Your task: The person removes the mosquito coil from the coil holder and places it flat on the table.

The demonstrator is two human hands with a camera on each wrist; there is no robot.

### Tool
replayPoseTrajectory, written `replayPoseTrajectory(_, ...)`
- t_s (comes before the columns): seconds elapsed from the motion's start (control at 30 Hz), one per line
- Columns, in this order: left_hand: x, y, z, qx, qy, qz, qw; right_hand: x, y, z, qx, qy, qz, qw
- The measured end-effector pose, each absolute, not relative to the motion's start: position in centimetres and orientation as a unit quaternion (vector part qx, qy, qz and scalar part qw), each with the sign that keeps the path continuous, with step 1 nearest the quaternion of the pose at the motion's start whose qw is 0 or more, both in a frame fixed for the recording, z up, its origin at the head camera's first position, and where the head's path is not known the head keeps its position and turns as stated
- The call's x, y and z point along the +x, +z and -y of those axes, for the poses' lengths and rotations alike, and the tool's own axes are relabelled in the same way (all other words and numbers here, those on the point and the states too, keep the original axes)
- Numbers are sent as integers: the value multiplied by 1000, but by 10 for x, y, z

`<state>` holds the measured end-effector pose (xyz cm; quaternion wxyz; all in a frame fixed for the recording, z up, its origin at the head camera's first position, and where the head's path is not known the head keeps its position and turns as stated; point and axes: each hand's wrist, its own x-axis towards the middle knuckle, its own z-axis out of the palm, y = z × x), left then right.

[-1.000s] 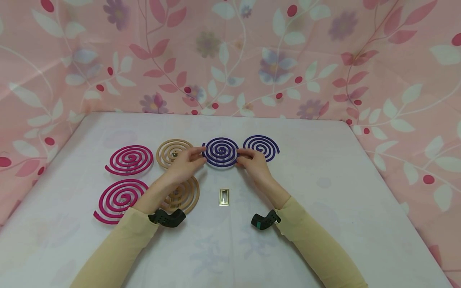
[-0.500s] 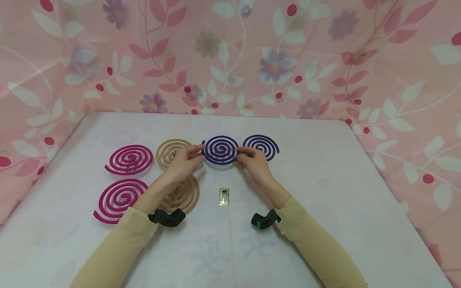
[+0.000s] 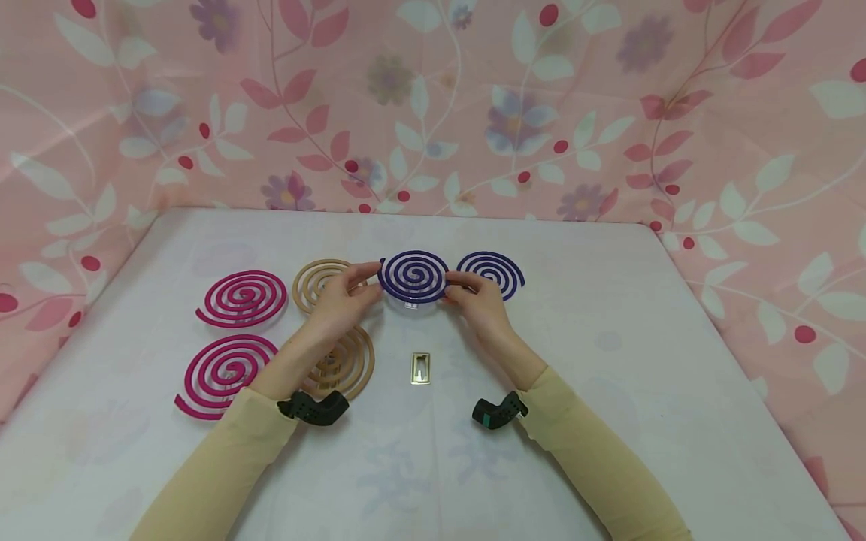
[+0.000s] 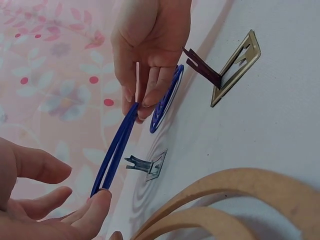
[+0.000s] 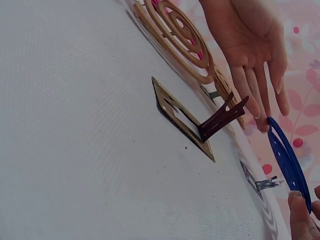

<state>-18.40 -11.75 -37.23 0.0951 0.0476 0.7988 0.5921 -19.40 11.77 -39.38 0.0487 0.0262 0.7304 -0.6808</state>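
Note:
Both hands hold a dark blue mosquito coil level above the table, one at each side. My left hand has it at the left rim by the fingertips; the uppermost digit is clear of the coil in the left wrist view. My right hand pinches the right rim between thumb and fingers. Below the coil, and apart from it, a small metal coil stand sits on the table with its prong raised. Nearer me lies another, gold-coloured stand, its dark prong bent up.
A second blue coil lies behind my right hand, partly hidden. Two tan coils are under and behind my left arm. Two pink coils lie at the left. The white-covered table ends at a pink floral curtain.
The held blue coil has moved slightly up and away from me with both hands, and the stand under it now shows. The left index finger and thumb stand wider apart.

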Motion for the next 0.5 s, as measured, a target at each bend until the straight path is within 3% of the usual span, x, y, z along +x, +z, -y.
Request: replayPoseTrajectory(0.5,-185,-373,116,25,628,-772,89,-195,-393,-120,29,-703,-710,27)
